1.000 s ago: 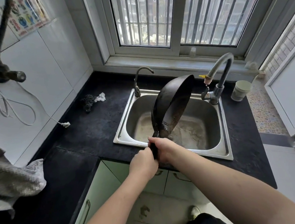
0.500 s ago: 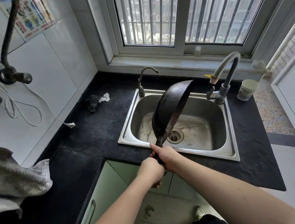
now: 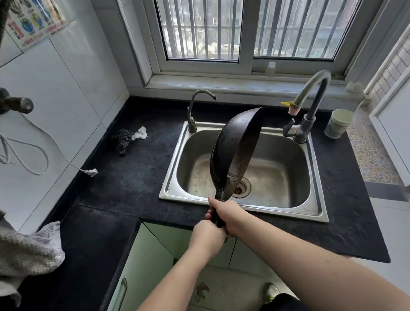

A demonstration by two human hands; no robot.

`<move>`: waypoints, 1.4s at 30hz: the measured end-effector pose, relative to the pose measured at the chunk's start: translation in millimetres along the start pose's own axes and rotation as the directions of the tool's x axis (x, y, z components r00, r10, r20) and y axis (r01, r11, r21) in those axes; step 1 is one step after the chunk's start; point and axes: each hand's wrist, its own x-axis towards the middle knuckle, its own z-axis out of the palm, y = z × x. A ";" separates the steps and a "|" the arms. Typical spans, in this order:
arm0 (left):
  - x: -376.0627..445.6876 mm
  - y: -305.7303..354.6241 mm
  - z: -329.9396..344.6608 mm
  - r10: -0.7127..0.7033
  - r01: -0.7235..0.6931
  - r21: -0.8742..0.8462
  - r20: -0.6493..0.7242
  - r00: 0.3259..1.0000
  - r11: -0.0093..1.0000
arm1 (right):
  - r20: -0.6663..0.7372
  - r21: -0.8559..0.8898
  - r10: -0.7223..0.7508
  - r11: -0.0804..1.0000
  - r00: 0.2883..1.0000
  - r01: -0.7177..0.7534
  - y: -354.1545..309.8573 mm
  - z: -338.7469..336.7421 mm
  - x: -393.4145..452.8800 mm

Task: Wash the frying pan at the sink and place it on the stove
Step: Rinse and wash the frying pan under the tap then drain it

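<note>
- A person stands at a dark counter (image 3: 130,179) and holds a black frying pan (image 3: 234,149) over a steel sink (image 3: 315,188).
- Both hands grip the pan's handle: the right hand (image 3: 227,215) is wrapped round it nearer the pan, and the left hand (image 3: 208,236) is closed round its end, just behind the right.
- The pan is tilted up on its edge, its hollow side facing left and its rim pointing toward the window.
- Compared with a second ago, the pan is turned further edge-on, so less of its inside shows, and the drain (image 3: 241,189) at the sink's bottom is now visible beside it.
- The grip of both hands has stayed the same.
- A tall grey tap (image 3: 314,91) curves over the sink's right rear corner; a smaller tap (image 3: 193,108) stands at the left rear.
- A pale cup (image 3: 339,123) sits on the counter right of the tall tap.
- A dark scouring pad (image 3: 123,140) lies on the counter left of the sink.
- A grey cloth (image 3: 13,254) lies at the far left.
</note>
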 end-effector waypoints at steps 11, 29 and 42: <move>7.2 5.8 -3.9 0.014 -0.001 -0.291 0.043 0.999 0.957 | 0.033 -0.050 0.035 0.998 0.999 -0.034 -10.4 -23.1 -1.1; -0.4 -2.1 -8.2 0.043 -0.043 0.003 -0.058 0.997 0.999 | 0.015 -0.144 0.306 0.943 0.952 -0.301 -18.0 13.0 7.8; -3.3 3.6 -0.9 0.108 -0.107 0.036 -0.031 0.994 0.994 | -0.081 -0.116 0.055 0.991 0.995 -0.064 -7.4 7.0 11.5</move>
